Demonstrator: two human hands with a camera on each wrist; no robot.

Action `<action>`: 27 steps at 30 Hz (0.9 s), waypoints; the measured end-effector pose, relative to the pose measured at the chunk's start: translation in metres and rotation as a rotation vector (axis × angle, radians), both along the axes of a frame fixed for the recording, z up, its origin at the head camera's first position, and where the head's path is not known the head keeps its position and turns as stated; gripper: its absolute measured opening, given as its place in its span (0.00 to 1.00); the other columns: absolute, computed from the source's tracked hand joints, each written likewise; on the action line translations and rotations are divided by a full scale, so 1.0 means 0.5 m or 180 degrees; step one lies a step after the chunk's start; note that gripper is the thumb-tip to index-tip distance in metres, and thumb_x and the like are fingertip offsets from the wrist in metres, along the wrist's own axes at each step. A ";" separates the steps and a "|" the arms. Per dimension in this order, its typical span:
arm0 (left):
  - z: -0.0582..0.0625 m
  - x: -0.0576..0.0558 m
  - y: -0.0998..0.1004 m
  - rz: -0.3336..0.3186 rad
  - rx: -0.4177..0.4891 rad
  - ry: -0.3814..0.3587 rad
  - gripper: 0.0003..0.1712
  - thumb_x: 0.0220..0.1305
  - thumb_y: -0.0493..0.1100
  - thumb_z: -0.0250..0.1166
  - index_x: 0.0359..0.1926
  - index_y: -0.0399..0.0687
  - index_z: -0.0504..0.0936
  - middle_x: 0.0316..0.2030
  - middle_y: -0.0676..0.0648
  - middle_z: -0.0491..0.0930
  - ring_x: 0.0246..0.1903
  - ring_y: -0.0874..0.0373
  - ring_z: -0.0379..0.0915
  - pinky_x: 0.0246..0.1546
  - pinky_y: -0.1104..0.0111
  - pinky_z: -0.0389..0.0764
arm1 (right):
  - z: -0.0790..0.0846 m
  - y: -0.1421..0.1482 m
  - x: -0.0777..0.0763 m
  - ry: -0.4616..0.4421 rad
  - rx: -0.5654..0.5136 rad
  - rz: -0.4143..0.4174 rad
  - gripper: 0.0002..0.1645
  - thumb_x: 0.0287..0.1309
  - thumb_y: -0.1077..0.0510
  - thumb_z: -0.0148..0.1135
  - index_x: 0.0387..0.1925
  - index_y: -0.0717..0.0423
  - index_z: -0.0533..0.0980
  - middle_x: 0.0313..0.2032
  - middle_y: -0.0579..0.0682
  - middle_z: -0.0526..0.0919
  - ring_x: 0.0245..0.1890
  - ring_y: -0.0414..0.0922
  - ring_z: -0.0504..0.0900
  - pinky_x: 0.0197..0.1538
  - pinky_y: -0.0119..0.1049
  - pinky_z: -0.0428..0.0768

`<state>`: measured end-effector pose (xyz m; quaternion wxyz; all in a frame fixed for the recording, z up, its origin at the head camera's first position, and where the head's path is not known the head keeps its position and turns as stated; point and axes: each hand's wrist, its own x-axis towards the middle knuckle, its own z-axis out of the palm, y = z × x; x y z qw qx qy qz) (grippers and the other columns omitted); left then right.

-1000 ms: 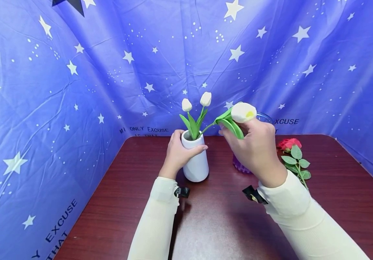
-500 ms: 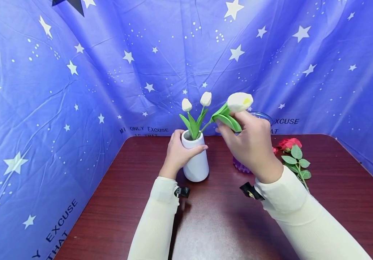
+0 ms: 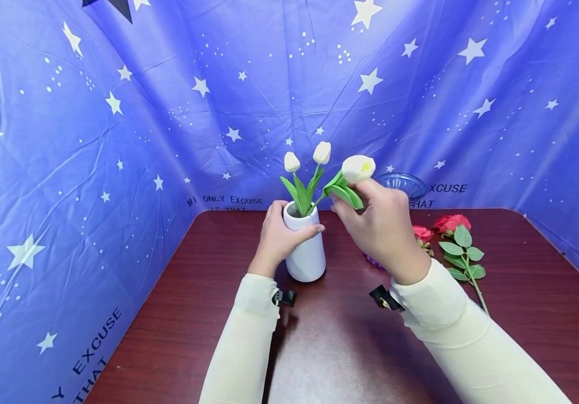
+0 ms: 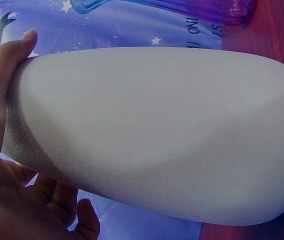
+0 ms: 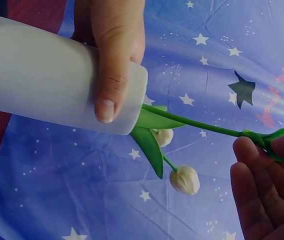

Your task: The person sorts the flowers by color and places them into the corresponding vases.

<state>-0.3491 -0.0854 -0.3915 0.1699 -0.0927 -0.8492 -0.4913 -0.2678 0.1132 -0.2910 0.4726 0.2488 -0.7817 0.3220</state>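
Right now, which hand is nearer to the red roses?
The right hand: it pinches a white tulip just to the left of the red roses. The left hand is farther left, gripping the white vase.

The left hand (image 5: 116, 52) holds the white vase (image 5: 39, 75) close to the rim (image 5: 141, 87), thumb (image 5: 112, 90) on its side. The right hand (image 5: 269, 187) pinches green leaves (image 5: 276, 142) at one end of a long green stem (image 5: 192, 123), and the other end goes in at the rim. Two white flowers (image 5: 185, 180) and more leaves (image 5: 149, 150) poke out of the vase in front of a blue cloth (image 5: 47, 185) with white stars (image 5: 201, 39).
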 end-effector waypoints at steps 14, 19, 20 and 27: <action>0.001 0.000 0.000 0.0027 -0.0039 -0.0005 0.48 0.37 0.71 0.82 0.54 0.53 0.72 0.47 0.52 0.76 0.50 0.56 0.76 0.49 0.56 0.82 | -0.020 -0.002 -0.012 -0.0053 0.0093 -0.0017 0.04 0.58 0.59 0.72 0.36 0.52 0.85 0.23 0.46 0.84 0.16 0.41 0.69 0.23 0.40 0.70; 0.002 0.000 0.000 0.0025 -0.0049 -0.0010 0.49 0.37 0.71 0.82 0.54 0.52 0.73 0.48 0.51 0.76 0.50 0.56 0.76 0.49 0.56 0.82 | -0.027 -0.001 -0.017 -0.0165 0.0141 -0.0038 0.04 0.59 0.58 0.72 0.36 0.53 0.85 0.24 0.47 0.84 0.16 0.41 0.68 0.24 0.39 0.69; 0.002 0.000 0.000 0.0026 -0.0051 -0.0011 0.49 0.37 0.71 0.82 0.54 0.52 0.73 0.48 0.51 0.76 0.50 0.55 0.76 0.49 0.56 0.82 | -0.029 -0.001 -0.018 -0.0185 0.0154 -0.0041 0.04 0.59 0.58 0.72 0.36 0.54 0.85 0.24 0.47 0.84 0.16 0.42 0.68 0.24 0.39 0.68; 0.001 -0.001 -0.001 0.0018 -0.0060 -0.0009 0.48 0.38 0.71 0.82 0.54 0.53 0.72 0.48 0.52 0.76 0.50 0.56 0.76 0.49 0.57 0.82 | -0.042 -0.005 -0.028 -0.0277 0.0157 -0.0047 0.05 0.59 0.58 0.72 0.34 0.55 0.85 0.21 0.47 0.81 0.16 0.41 0.68 0.23 0.38 0.67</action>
